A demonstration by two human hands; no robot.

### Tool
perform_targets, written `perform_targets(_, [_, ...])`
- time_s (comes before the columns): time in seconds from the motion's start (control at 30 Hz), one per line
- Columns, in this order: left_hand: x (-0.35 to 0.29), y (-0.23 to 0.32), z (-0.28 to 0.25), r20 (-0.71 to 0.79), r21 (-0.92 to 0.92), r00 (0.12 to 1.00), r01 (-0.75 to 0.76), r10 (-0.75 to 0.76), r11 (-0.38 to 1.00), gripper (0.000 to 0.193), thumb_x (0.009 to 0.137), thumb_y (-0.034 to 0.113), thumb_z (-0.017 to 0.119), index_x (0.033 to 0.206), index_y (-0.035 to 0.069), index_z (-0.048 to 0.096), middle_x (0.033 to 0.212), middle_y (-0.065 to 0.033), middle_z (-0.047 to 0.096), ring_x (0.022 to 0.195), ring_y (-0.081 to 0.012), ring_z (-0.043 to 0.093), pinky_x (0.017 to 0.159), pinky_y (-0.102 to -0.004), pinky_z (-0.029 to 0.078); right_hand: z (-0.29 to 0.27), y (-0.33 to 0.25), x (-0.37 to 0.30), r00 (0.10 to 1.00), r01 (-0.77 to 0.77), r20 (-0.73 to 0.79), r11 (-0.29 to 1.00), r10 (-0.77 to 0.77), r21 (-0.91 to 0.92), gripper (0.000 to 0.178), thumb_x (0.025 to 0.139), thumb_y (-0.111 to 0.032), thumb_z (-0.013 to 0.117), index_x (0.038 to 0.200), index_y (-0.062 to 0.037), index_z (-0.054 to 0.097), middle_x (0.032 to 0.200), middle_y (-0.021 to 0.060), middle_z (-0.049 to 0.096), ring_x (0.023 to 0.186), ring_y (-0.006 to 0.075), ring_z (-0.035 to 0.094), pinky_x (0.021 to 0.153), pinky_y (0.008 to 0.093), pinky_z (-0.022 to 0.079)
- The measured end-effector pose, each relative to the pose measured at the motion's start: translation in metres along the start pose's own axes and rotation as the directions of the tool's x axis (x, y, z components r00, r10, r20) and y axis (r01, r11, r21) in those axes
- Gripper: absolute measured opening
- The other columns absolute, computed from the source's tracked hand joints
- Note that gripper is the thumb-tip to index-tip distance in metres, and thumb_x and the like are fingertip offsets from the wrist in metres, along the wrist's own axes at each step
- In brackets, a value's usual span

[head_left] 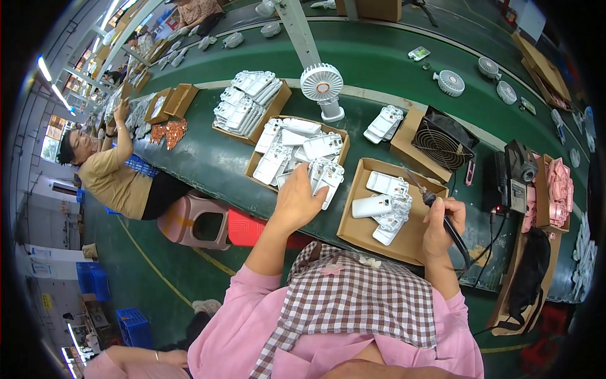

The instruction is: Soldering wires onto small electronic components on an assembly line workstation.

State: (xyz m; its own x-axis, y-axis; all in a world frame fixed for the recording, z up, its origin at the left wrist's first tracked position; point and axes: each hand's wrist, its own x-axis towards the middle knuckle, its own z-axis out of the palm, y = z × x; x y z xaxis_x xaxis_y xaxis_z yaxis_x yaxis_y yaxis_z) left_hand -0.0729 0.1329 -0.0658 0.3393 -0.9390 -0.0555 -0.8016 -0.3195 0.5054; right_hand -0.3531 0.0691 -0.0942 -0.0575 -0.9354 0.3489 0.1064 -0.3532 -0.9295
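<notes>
My right hand [440, 228] is wrapped around the dark handle of a soldering iron [429, 198], its tip pointing up and to the left. Under and left of that tip, a shallow cardboard box [353, 222] holds several white plastic handle casings [372, 206] with small parts inside their ends. My left hand [298, 201] is at the front right corner of a fuller cardboard box [346, 146], its thumb and fingers closed on a white plastic casing [327, 180]. Other white casings [273, 163] lie piled in that box around my fingers.
Behind stand a white handheld fan [322, 88] and a stacked box of casings [246, 104]. A black guarded fan [442, 142], a black soldering station [508, 180] and a box of pink parts [558, 189] are right. A green conveyor [379, 57] runs beyond. A co-worker [117, 170] sits left.
</notes>
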Motion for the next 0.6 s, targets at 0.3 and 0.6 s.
perform_targets(0.3, [0.006,-0.059,-0.077,0.088,-0.822,0.987,0.148,-0.133,0.551,0.047,0.087,0.005,0.064,0.130,-0.005,0.048,0.123,-0.0114,0.059,0.108,-0.0161,0.058,0.093,-0.0293,0.045,-0.001,0.001,0.000,1.000,-0.007,0.004,1.000,0.007,-0.001,0.012,0.094,-0.006,0.059,0.087,-0.0052,0.049,0.073,0.0034,0.050,0.055,0.0073,0.045,0.051,0.0203,0.036])
perform_targets(0.6, [0.026,-0.088,-0.071,0.248,-0.607,0.944,0.326,-0.217,0.725,0.049,0.082,0.009,0.067,0.124,-0.008,0.050,0.114,-0.0122,0.059,0.103,-0.0185,0.057,0.093,-0.0297,0.043,-0.001,0.001,0.000,1.000,-0.003,0.001,0.999,0.003,-0.037,0.014,0.094,-0.007,0.060,0.086,-0.0056,0.049,0.072,0.0032,0.049,0.054,0.0068,0.044,0.051,0.0199,0.035])
